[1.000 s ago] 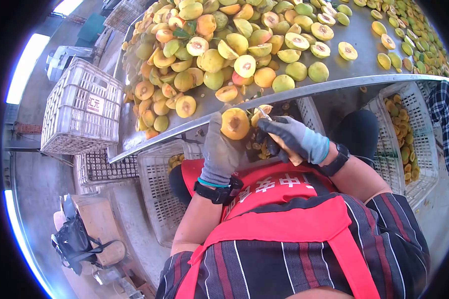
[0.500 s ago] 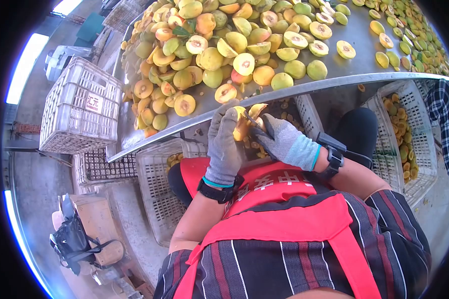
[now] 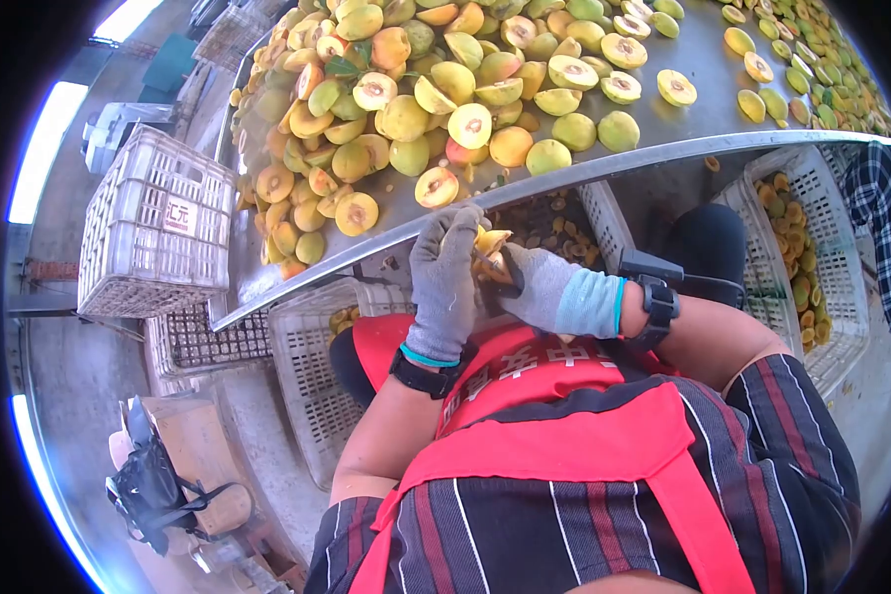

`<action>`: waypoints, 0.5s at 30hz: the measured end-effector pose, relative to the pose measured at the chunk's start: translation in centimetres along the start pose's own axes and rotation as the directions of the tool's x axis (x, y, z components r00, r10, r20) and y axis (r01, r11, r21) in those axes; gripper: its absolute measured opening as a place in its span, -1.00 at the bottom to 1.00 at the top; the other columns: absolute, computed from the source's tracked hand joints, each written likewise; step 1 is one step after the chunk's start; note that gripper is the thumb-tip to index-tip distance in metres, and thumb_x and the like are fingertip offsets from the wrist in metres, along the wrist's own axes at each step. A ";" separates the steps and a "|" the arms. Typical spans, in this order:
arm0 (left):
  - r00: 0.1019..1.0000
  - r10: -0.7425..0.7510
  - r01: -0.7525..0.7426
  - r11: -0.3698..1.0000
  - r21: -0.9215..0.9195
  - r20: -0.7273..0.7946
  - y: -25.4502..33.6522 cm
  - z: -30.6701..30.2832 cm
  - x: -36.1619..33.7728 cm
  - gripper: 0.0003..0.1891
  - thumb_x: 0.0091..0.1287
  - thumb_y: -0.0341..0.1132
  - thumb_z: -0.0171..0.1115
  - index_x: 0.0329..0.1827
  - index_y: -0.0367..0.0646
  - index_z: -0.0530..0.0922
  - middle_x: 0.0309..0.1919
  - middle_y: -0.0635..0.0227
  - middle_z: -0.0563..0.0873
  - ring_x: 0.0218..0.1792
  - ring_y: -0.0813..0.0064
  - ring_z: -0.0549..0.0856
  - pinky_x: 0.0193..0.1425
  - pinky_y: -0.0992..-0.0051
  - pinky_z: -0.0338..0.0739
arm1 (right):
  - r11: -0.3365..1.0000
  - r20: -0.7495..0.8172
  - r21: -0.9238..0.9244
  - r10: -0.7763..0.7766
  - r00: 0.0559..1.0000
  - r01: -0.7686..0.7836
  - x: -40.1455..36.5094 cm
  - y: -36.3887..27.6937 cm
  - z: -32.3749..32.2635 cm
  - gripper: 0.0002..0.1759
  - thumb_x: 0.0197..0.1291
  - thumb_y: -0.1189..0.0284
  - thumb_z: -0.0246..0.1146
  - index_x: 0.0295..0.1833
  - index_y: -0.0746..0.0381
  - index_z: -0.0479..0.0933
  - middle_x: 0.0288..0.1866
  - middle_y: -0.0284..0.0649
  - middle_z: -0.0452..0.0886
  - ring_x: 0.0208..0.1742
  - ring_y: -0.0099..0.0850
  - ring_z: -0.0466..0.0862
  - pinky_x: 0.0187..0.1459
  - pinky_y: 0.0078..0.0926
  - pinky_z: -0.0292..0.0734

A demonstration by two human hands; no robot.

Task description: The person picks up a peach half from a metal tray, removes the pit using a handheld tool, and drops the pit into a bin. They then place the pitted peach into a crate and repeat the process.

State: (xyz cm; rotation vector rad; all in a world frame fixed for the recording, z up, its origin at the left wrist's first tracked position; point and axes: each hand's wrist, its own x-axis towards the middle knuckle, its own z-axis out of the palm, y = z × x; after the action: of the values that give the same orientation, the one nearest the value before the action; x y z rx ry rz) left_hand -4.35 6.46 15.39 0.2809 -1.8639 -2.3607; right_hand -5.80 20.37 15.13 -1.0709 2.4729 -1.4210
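Observation:
My left hand (image 3: 445,282), in a grey work glove, is closed around a cut yellow peach (image 3: 492,241) just below the table's metal edge. My right hand (image 3: 562,294), also gloved, is closed and meets the fruit from the other side. A thin dark pitting tool (image 3: 489,263) shows between the hands at the cut flesh; most of it is hidden by the glove. Beyond the hands, a large heap of halved peaches (image 3: 406,119) lies on the metal table (image 3: 653,129), several with cut faces up.
A white plastic crate (image 3: 153,228) stands at the left. Another crate (image 3: 312,396) is beside my left leg. To the right, a crate (image 3: 837,247) holds peach halves (image 3: 792,247). Under the table edge lie fruit scraps (image 3: 554,223). A plaid sleeve (image 3: 879,233) shows at far right.
My right hand has moved in closer to the left and slightly lower, so the peach and tool are more covered. The view has shifted slightly.

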 end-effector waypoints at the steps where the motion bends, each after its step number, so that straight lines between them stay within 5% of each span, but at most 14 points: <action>1: 0.999 -0.037 0.036 0.999 0.041 0.033 0.0 -0.2 0.1 -0.79 0.35 -0.25 0.10 -0.19 -0.23 0.55 -0.37 0.37 0.65 -0.33 0.57 0.63 -0.21 0.60 0.54 | 0.945 0.269 0.189 0.210 0.940 -0.266 0.7 -1.1 -1.4 -0.67 0.13 0.29 0.15 -0.08 0.29 0.41 -0.51 -0.09 0.53 -0.50 -0.22 0.59 -0.43 -0.32 0.53; 2: 0.999 -0.042 0.041 0.998 0.040 0.032 0.1 -0.2 0.2 -0.79 0.35 -0.25 0.10 -0.19 -0.23 0.55 -0.37 0.37 0.65 -0.33 0.57 0.63 -0.21 0.60 0.54 | 0.790 0.547 0.287 0.329 0.769 -0.542 1.0 -1.8 -2.1 -0.68 0.14 0.29 0.11 -0.11 0.32 0.44 -0.44 0.02 0.56 -0.39 -0.06 0.61 -0.31 -0.23 0.54; 4: 0.998 -0.027 0.021 0.994 0.110 0.061 0.4 -0.2 0.6 -0.80 0.35 -0.25 0.11 -0.21 -0.23 0.55 -0.39 0.35 0.65 -0.37 0.58 0.63 -0.22 0.60 0.54 | 0.661 0.614 0.325 0.397 0.682 -0.677 0.9 -1.0 -1.4 -0.68 0.14 0.30 0.11 -0.09 0.30 0.44 -0.37 0.07 0.57 -0.35 -0.03 0.61 -0.29 -0.20 0.53; 5: 0.998 0.031 -0.036 0.994 0.108 0.049 0.3 0.0 0.7 -0.81 0.33 -0.26 0.13 -0.22 -0.23 0.54 -0.37 0.37 0.64 -0.37 0.60 0.61 -0.24 0.62 0.54 | 0.908 0.302 0.281 0.224 0.927 -0.311 0.5 0.5 0.3 -0.68 0.14 0.30 0.10 -0.09 0.30 0.44 -0.41 0.03 0.57 -0.43 -0.11 0.62 -0.36 -0.25 0.54; 6: 0.998 0.027 -0.032 0.993 0.111 0.050 0.1 0.5 0.7 -0.81 0.33 -0.26 0.13 -0.22 -0.23 0.54 -0.37 0.37 0.64 -0.37 0.60 0.61 -0.24 0.62 0.54 | 0.993 0.001 0.088 -0.075 0.997 0.074 0.4 0.5 0.8 -0.68 0.15 0.29 0.10 -0.09 0.30 0.43 -0.44 -0.01 0.58 -0.51 -0.18 0.63 -0.44 -0.30 0.54; 7: 0.992 0.118 -0.111 0.986 0.121 -0.050 -0.2 1.2 0.7 -0.85 0.30 -0.33 0.17 -0.22 -0.24 0.54 -0.31 0.38 0.63 -0.30 0.63 0.59 -0.18 0.62 0.52 | 0.986 0.000 0.062 0.158 0.987 -0.157 -0.2 0.1 0.9 -0.68 0.14 0.30 0.09 -0.08 0.30 0.42 -0.42 0.00 0.58 -0.51 -0.21 0.64 -0.46 -0.33 0.55; 8: 0.966 0.212 -0.193 0.972 0.136 -0.146 -0.2 1.8 0.8 -0.88 0.26 -0.39 0.20 -0.22 -0.25 0.54 -0.25 0.39 0.62 -0.23 0.67 0.56 -0.12 0.63 0.50 | 0.985 -0.002 0.063 0.158 0.987 -0.158 0.3 -0.8 -0.1 -0.68 0.14 0.30 0.09 -0.08 0.30 0.42 -0.42 0.00 0.58 -0.51 -0.21 0.64 -0.46 -0.33 0.55; 10: 0.967 0.221 -0.206 0.971 0.118 -0.125 0.1 2.2 0.6 -0.86 0.23 -0.43 0.23 -0.19 -0.27 0.53 -0.21 0.36 0.62 -0.22 0.63 0.57 -0.10 0.59 0.52 | 0.809 0.454 0.346 0.299 0.839 -0.476 1.1 -2.4 -2.4 -0.68 0.15 0.31 0.09 -0.08 0.32 0.42 -0.39 0.06 0.58 -0.42 -0.08 0.64 -0.36 -0.25 0.57; 11: 0.975 0.216 -0.207 0.967 0.145 -0.045 0.2 2.2 0.4 -0.86 0.22 -0.44 0.24 -0.20 -0.27 0.53 -0.21 0.35 0.62 -0.23 0.62 0.58 -0.10 0.59 0.53 | 0.667 0.588 0.360 0.381 0.713 -0.653 1.1 -2.8 -3.1 -0.70 0.17 0.33 0.05 -0.08 0.31 0.43 -0.38 0.04 0.58 -0.38 -0.09 0.64 -0.33 -0.24 0.57; 12: 0.977 0.209 -0.212 0.962 0.172 0.037 0.2 2.2 0.3 -0.85 0.20 -0.46 0.25 -0.20 -0.28 0.53 -0.20 0.34 0.62 -0.24 0.61 0.58 -0.11 0.58 0.53 | 0.666 0.591 0.358 0.381 0.711 -0.654 0.9 -1.7 -2.5 -0.70 0.17 0.33 0.05 -0.08 0.31 0.43 -0.38 0.04 0.58 -0.38 -0.09 0.64 -0.33 -0.24 0.57; 13: 0.969 0.212 -0.235 0.948 0.212 0.129 -0.1 1.6 0.7 -0.86 0.17 -0.50 0.27 -0.22 -0.29 0.55 -0.18 0.32 0.62 -0.25 0.61 0.58 -0.11 0.59 0.54 | 0.849 0.444 0.371 0.194 0.875 -0.376 0.3 0.2 -1.1 -0.71 0.17 0.33 0.03 -0.09 0.30 0.42 -0.44 -0.03 0.58 -0.47 -0.16 0.64 -0.41 -0.30 0.56; 14: 0.969 0.210 -0.234 0.949 0.213 0.128 0.2 1.4 0.8 -0.86 0.17 -0.50 0.27 -0.22 -0.29 0.55 -0.18 0.32 0.62 -0.25 0.61 0.58 -0.11 0.59 0.54 | 0.943 0.297 0.326 -0.043 0.954 -0.059 0.2 0.7 -0.7 -0.72 0.18 0.34 0.01 -0.10 0.30 0.42 -0.49 -0.09 0.57 -0.56 -0.23 0.63 -0.50 -0.36 0.56; 15: 0.976 0.126 -0.172 0.947 0.271 0.177 0.6 1.4 0.8 -0.86 0.16 -0.51 0.28 -0.23 -0.29 0.55 -0.19 0.32 0.62 -0.24 0.60 0.59 -0.11 0.59 0.54 | 0.982 0.279 0.183 -0.099 0.955 0.049 0.0 1.2 -0.6 -0.73 0.16 0.35 0.02 -0.11 0.27 0.44 -0.46 -0.09 0.58 -0.50 -0.26 0.63 -0.43 -0.39 0.57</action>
State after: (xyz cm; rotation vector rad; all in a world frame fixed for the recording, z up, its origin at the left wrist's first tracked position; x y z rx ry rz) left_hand -5.45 7.46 16.27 -0.0253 -2.2137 -2.0666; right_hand -6.67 21.21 14.55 -1.2442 2.0876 -1.3598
